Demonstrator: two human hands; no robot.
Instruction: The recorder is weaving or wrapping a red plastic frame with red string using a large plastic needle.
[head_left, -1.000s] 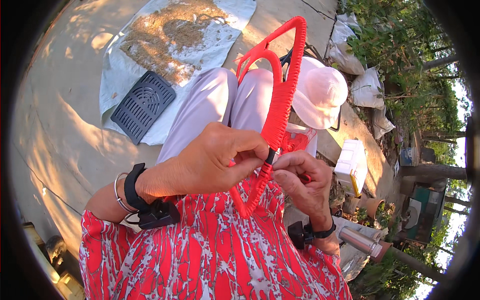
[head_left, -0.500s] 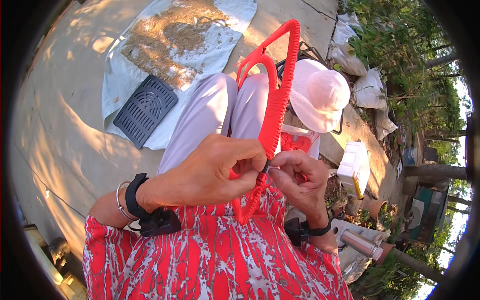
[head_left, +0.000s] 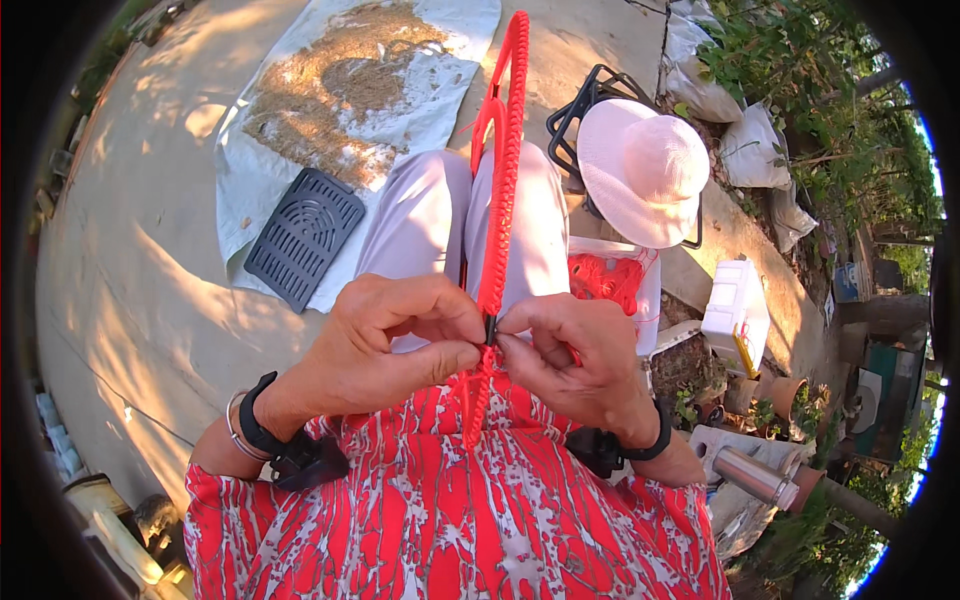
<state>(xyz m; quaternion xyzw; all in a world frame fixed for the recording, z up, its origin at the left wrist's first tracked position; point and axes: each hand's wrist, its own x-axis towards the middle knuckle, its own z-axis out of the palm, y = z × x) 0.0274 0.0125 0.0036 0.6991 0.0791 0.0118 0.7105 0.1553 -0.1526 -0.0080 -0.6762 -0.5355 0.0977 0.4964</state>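
A tall frame wrapped closely in red cord (head_left: 503, 190) stands edge-on above my lap, its lower end against the red-patterned cloth over my lap. Between my hands a short black stretch (head_left: 490, 330) of it shows bare. My left hand (head_left: 385, 335) pinches the frame from the left, thumb and fingertips at this black stretch. From the right, the thumb and fingertips of my right hand (head_left: 585, 355) close on the same spot. A bit of red shows by the curled fingers of the right hand; what lies inside them is hidden.
A white box holding red cord (head_left: 610, 280) sits right of my knees, below a pale sun hat (head_left: 655, 175) resting on a black frame. A grey slotted plate (head_left: 305, 238) lies on a white sheet (head_left: 465, 55) with brown grain. A white container (head_left: 735, 310) stands at right.
The red frame has turned more edge-on and shifted left. Both hands have moved left with it, and the left hand's fingers have spread from a tighter fist into a pinch.
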